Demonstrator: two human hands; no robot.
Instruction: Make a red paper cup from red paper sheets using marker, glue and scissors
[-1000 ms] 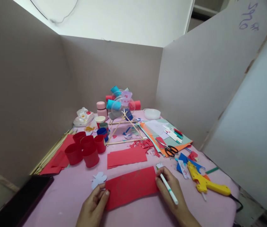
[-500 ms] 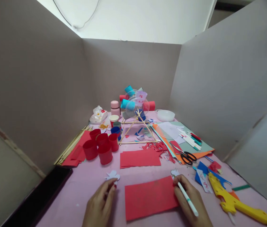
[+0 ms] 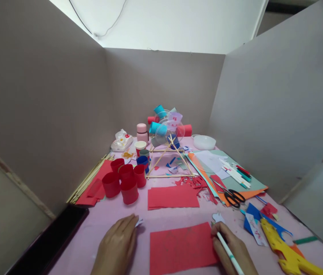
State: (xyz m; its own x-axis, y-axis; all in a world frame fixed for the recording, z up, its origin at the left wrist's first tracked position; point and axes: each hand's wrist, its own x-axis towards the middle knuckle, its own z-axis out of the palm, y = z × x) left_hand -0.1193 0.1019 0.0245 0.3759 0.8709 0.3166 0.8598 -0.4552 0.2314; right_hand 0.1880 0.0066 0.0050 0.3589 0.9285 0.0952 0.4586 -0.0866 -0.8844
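My left hand (image 3: 116, 244) is closed over a small white paper cutout (image 3: 139, 222), and only a sliver of it shows past the fingertips. My right hand (image 3: 233, 246) grips a white marker (image 3: 229, 252) with a green band, its tip pointing away from me. Just beyond those fingers lies another white paper cutout (image 3: 218, 218) with a dark outline. Between my hands is a red paper rectangle (image 3: 183, 248), its right edge touching my right hand.
More red paper (image 3: 173, 197) lies ahead. Several red paper rings (image 3: 129, 191) stand to the left. Scissors (image 3: 234, 198), markers (image 3: 236, 173) and a yellow glue gun (image 3: 283, 248) are on the right. A stick frame (image 3: 170, 176) with a wheel of coloured cups stands behind.
My left hand has turned palm down and covers most of the cutout that showed beyond its fingertips before. The right hand keeps hold of the marker. The view has shifted slightly.
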